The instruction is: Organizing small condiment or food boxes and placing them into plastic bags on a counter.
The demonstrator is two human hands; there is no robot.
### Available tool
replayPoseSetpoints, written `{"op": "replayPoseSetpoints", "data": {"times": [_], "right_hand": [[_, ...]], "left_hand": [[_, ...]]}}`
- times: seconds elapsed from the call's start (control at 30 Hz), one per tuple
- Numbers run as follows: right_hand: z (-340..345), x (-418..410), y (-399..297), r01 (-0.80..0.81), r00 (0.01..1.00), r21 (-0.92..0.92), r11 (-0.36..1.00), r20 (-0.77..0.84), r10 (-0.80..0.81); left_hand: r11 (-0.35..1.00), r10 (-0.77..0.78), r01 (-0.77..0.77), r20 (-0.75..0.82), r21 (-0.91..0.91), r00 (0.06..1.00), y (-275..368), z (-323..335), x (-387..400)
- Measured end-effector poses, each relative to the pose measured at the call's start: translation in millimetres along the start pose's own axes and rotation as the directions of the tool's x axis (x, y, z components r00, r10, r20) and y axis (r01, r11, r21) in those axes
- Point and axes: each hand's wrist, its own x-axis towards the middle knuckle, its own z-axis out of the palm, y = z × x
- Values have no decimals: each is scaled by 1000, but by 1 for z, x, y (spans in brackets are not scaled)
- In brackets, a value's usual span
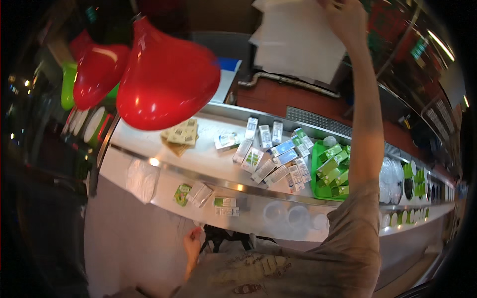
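Note:
My right arm stretches up to the top edge of the head view, where my right hand (344, 20) is beside the upper corner of large white sheets (298, 44). Its fingertips are partly cut off, so its grip is unclear. Low in front of my body, my left hand (193, 238) has curled fingers near the counter's front edge; whether it holds anything small cannot be seen. Several drink cartons (264, 171) lie and stand on the white counter (208, 164). A green tray (316, 186) holds green cartons (328, 167), partly behind my right arm.
Red lampshades (167, 78) hang at upper left. Patterned paper packets (182, 133), a clear plastic bag (141, 178), smaller packs (200, 193) and translucent round containers (298, 216) are on the counter. Green-and-white cups (410, 169) stand at right. A metal grille (316, 119) lies behind.

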Motion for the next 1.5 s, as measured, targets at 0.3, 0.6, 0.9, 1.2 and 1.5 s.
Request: {"op": "replayPoseSetpoints", "data": {"times": [0.3,0.6,0.9,1.2,1.5], "right_hand": [[-62,-204,-112,-9,855,356,934,488,-177],[-10,-359,-232,-485,607,405,775,794,-35],[73,-359,-320,-577,469,336,744,883,-34],[203,-350,-365,-658,330,288,696,941,-77],[329,-309,-394,-649,209,225,727,971,-115]], "left_hand": [[722,641,-658,151,213,753,205,5,29],[541,528,-762,561,356,637,226,-17,56],[746,470,-658,619,102,629,206,-116,145],[818,400,-546,504,180,766,142,-165,252],[823,379,-518,452,234,807,158,-211,348]]}}
